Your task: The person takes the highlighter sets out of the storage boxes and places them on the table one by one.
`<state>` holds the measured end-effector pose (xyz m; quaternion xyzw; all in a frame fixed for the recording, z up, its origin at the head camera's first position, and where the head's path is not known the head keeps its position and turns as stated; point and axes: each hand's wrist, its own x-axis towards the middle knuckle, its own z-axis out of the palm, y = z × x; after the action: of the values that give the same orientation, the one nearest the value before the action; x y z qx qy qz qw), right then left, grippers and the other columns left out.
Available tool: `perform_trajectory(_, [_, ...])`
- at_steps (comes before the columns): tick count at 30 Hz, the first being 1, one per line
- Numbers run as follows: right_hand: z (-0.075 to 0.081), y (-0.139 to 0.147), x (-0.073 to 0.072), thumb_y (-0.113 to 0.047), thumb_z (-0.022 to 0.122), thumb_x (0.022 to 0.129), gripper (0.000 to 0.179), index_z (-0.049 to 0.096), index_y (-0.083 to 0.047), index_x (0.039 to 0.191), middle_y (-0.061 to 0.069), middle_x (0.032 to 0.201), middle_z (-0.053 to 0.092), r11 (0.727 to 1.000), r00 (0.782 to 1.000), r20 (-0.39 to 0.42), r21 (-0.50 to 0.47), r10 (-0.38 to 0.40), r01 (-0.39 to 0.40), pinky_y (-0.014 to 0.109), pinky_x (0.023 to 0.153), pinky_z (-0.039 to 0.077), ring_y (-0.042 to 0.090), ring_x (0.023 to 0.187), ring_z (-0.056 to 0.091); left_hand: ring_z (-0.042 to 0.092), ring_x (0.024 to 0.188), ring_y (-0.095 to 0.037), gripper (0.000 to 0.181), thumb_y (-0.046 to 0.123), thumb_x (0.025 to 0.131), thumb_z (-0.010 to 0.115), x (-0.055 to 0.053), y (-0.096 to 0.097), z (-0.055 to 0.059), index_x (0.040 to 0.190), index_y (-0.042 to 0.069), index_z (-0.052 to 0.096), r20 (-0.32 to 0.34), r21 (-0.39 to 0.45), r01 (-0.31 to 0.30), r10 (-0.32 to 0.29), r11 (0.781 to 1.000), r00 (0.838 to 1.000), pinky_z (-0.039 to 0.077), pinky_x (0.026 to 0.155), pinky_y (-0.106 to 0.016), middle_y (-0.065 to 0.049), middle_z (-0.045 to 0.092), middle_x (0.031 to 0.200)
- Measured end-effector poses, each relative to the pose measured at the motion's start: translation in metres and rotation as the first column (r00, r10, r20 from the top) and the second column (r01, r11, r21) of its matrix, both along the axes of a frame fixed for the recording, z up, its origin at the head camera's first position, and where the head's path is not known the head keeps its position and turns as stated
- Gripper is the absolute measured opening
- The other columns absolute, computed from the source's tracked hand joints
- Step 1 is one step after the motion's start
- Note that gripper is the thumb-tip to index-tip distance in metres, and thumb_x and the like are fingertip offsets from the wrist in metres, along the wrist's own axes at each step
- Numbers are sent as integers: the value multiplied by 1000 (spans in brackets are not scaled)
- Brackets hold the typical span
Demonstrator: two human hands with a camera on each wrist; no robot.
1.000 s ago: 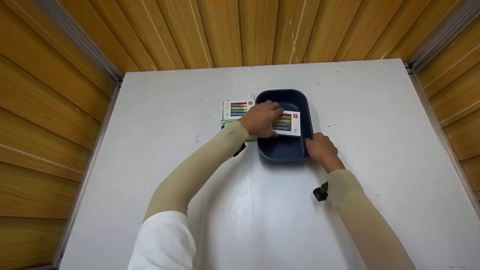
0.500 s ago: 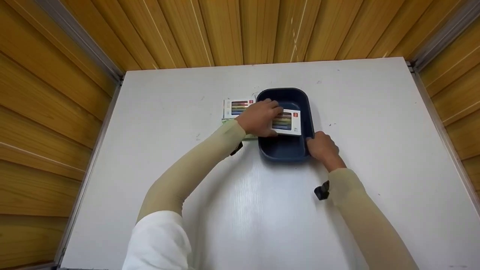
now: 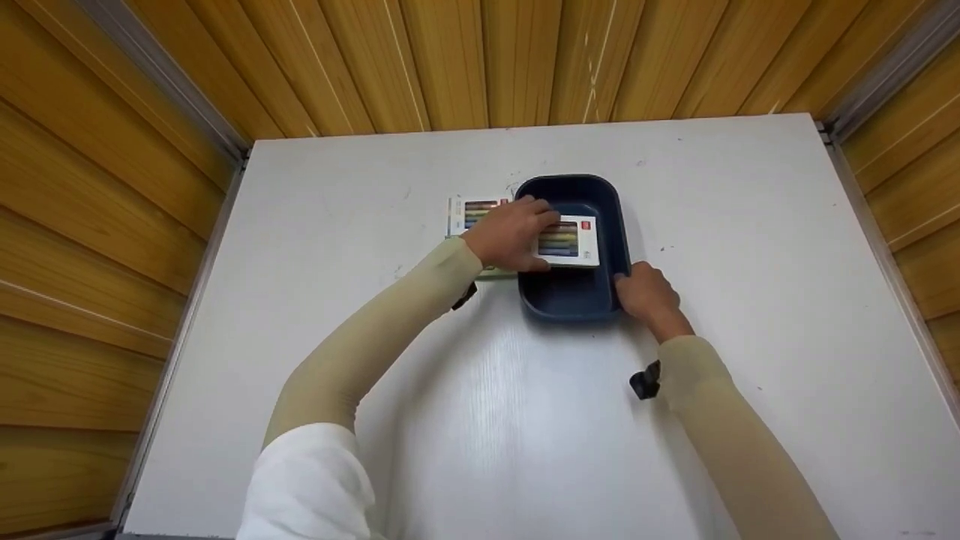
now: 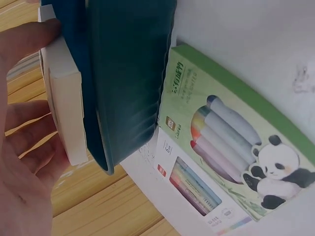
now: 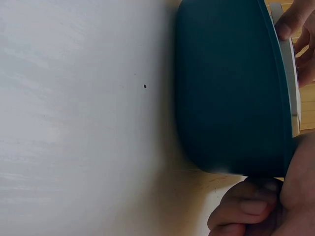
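My left hand (image 3: 508, 236) grips a white box of highlighters (image 3: 568, 241) by its left end, thumb on the near edge and fingers on the far edge. The box is held level over the opening of a dark blue plastic bin (image 3: 568, 304). In the left wrist view the box's pale side (image 4: 66, 88) shows above the bin's rim. My right hand (image 3: 648, 294) pinches the bin's right wall near its front corner; in the right wrist view its curled fingers (image 5: 241, 211) show below the bin wall (image 5: 226, 98).
Left of the bin on the white table (image 3: 480, 420) lie a green panda-print highlighter box (image 4: 231, 132) and another white box of coloured pens (image 4: 197, 189), side by side. My left forearm partly covers them in the head view. Wood-panel walls (image 3: 517, 60) surround the table.
The left hand and the white box have shifted slightly left relative to the bin. My right hand keeps its hold on the bin's wall.
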<state>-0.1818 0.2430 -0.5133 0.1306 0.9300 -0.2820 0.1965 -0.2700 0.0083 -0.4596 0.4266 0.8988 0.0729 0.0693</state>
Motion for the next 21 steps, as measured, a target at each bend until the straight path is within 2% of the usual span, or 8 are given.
perform_trajectory(7, [2, -1, 1, -26, 32, 99, 48, 53, 11, 120, 26, 109, 61, 1000, 1000, 15, -3, 8, -8, 45, 74, 45, 33, 90, 56, 51, 116, -17, 74, 51, 77, 73, 1, -8, 1, 138, 16, 50, 31, -4, -46, 46, 999, 998, 44, 104, -35, -1, 55, 134])
perform_trajectory(21, [4, 0, 1, -26, 33, 99, 46, 53, 11, 119, 24, 105, 61, 1000, 1000, 14, -5, 9, -9, 39, 68, 43, 31, 85, 56, 49, 122, -14, 75, 51, 76, 74, 5, -25, 7, 139, 20, 47, 41, 42, -70, 69, 997, 997, 41, 108, -31, 0, 50, 137])
